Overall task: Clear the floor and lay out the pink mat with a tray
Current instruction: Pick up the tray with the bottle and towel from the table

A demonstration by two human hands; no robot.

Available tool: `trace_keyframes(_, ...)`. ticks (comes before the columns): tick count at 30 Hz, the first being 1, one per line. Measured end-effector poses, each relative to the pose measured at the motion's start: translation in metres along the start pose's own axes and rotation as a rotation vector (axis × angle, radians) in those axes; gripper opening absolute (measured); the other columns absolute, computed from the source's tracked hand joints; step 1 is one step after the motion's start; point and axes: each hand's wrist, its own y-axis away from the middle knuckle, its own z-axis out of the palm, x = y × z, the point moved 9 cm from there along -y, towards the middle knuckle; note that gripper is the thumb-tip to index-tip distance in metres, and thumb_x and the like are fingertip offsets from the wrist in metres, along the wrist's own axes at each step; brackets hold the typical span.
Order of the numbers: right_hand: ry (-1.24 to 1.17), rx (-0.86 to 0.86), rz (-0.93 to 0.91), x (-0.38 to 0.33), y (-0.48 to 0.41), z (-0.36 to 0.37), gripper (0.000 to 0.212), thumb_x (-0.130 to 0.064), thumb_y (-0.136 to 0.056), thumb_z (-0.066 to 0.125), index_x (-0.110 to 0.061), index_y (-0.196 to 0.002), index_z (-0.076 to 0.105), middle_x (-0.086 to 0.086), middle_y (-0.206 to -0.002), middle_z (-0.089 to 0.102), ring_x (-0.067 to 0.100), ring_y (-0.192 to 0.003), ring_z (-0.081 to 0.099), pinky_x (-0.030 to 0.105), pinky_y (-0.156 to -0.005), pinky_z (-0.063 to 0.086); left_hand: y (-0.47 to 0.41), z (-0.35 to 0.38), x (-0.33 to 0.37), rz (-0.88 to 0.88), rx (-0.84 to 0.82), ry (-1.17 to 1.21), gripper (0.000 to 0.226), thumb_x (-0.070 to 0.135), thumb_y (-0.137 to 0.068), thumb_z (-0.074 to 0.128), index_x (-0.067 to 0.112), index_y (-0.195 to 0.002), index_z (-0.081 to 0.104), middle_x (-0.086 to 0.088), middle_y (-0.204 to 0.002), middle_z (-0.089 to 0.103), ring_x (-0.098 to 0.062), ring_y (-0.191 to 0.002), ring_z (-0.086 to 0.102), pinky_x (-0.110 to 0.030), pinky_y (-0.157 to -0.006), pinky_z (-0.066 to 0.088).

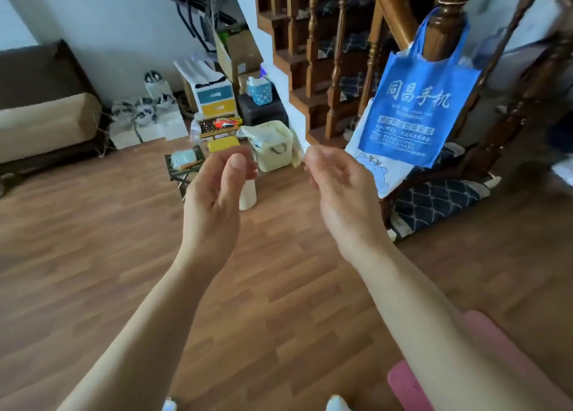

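Observation:
Both of my hands are raised in front of me above the wooden floor (93, 271), palms facing each other, holding nothing. My left hand (217, 190) has relaxed, loosely curved fingers. My right hand (335, 187) is likewise relaxed with fingers lightly bent. A pink mat (406, 382) shows at the lower right, partly hidden behind my right forearm. No tray is in sight. A small cream cylinder (248, 198) stands on the floor just behind my left hand.
A brown sofa (40, 100) sits at left. Against the far wall are white bags (145, 119), a small drawer unit (215, 100), a cream bin (274, 145) and a folding stool (184, 165). A wooden staircase (341, 53) with a blue bag (421, 100) stands at right.

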Motion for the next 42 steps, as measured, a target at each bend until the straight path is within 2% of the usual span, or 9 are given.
trace_keyframes(5, 0.066, 0.138, 0.065, 0.031, -0.065, -0.012, 0.015, -0.046, -0.089, 0.053, -0.036, -0.087, 0.063, -0.025, -0.084, 0.065, -0.012, -0.085, 0.059, 0.004, -0.067, 0.045, -0.074, 0.055, -0.034, 0.043, -0.181, 0.052, 0.035, 0.047, -0.095, 0.041, 0.023, -0.11, 0.062, 0.002, -0.095, 0.069, -0.015, -0.095, 0.066, -0.036, -0.088, 0.053)
trace_keyframes(12, 0.187, 0.398, 0.058, 0.044, -0.135, -0.058, 0.014, -0.042, -0.09, 0.053, -0.032, -0.089, 0.062, -0.021, -0.089, 0.065, -0.01, -0.086, 0.059, 0.008, -0.071, 0.046, -0.157, 0.152, -0.06, 0.101, -0.454, 0.218, 0.025, 0.044, -0.096, 0.041, 0.031, -0.105, 0.061, 0.009, -0.091, 0.068, -0.006, -0.092, 0.064, -0.015, -0.078, 0.049)
trace_keyframes(15, 0.241, 0.552, 0.046, 0.04, -0.14, -0.084, 0.022, -0.036, -0.092, 0.054, -0.019, -0.101, 0.065, -0.011, -0.097, 0.068, -0.003, -0.089, 0.062, 0.016, -0.078, 0.05, -0.174, 0.198, -0.063, 0.128, -0.593, 0.302, 0.029, 0.047, -0.095, 0.04, 0.03, -0.106, 0.061, 0.009, -0.092, 0.068, -0.007, -0.094, 0.065, -0.023, -0.083, 0.052)
trace_keyframes(17, 0.289, 0.675, 0.023, 0.033, -0.134, -0.103, 0.025, -0.03, -0.093, 0.055, -0.01, -0.104, 0.065, -0.009, -0.092, 0.068, -0.008, -0.081, 0.061, 0.008, -0.074, 0.046, -0.179, 0.23, -0.057, 0.152, -0.692, 0.376, 0.029, 0.048, -0.095, 0.04, 0.031, -0.105, 0.061, 0.01, -0.09, 0.069, -0.008, -0.095, 0.065, -0.029, -0.088, 0.052)
trace_keyframes(23, 0.505, 1.149, 0.093, 0.014, -0.081, -0.124, 0.017, -0.032, -0.093, 0.052, -0.022, -0.096, 0.066, -0.022, -0.072, 0.058, -0.019, -0.064, 0.052, -0.002, -0.06, 0.036, -0.16, 0.295, -0.027, 0.232, -1.058, 0.573, 0.025, 0.039, -0.095, 0.039, 0.03, -0.101, 0.062, 0.007, -0.093, 0.069, -0.012, -0.094, 0.065, -0.038, -0.092, 0.051)
trace_keyframes(28, 0.508, 1.489, 0.121, -0.011, -0.017, -0.09, 0.022, -0.028, -0.093, 0.051, -0.032, -0.072, 0.057, -0.02, -0.057, 0.054, -0.012, -0.053, 0.052, 0.001, -0.049, 0.036, -0.12, 0.29, 0.003, 0.372, -1.357, 0.658, 0.039, 0.041, -0.096, 0.037, 0.016, -0.113, 0.062, 0.001, -0.1, 0.069, -0.012, -0.099, 0.064, -0.039, -0.095, 0.049)
trace_keyframes(32, 0.589, 1.742, 0.112, -0.042, 0.054, -0.043, 0.019, -0.027, -0.095, 0.05, -0.027, -0.082, 0.064, -0.019, -0.069, 0.06, -0.011, -0.066, 0.056, 0.005, -0.059, 0.044, -0.066, 0.259, 0.034, 0.432, -1.557, 0.783, 0.032, 0.047, -0.095, 0.037, 0.031, -0.107, 0.062, 0.015, -0.095, 0.069, 0.003, -0.096, 0.062, -0.009, -0.086, 0.045)
trace_keyframes(37, 0.629, 2.063, 0.12, -0.065, 0.16, 0.034, 0.024, -0.036, -0.095, 0.05, -0.02, -0.104, 0.064, -0.017, -0.085, 0.064, -0.001, -0.088, 0.063, 0.01, -0.076, 0.05, 0.026, 0.189, 0.065, 0.449, -1.866, 0.987, 0.027, 0.037, -0.097, 0.04, 0.025, -0.109, 0.061, 0.007, -0.098, 0.069, -0.009, -0.097, 0.066, -0.032, -0.09, 0.053)
trace_keyframes(42, 0.694, 2.38, 0.142, -0.087, 0.262, 0.139, 0.022, -0.033, -0.094, 0.052, -0.017, -0.097, 0.066, -0.015, -0.072, 0.063, -0.004, -0.069, 0.058, 0.016, -0.069, 0.05, 0.118, 0.088, 0.083, 0.481, -2.138, 1.143, 0.024, 0.046, -0.095, 0.04, 0.037, -0.106, 0.059, 0.011, -0.097, 0.068, -0.011, -0.099, 0.065, -0.037, -0.093, 0.052)
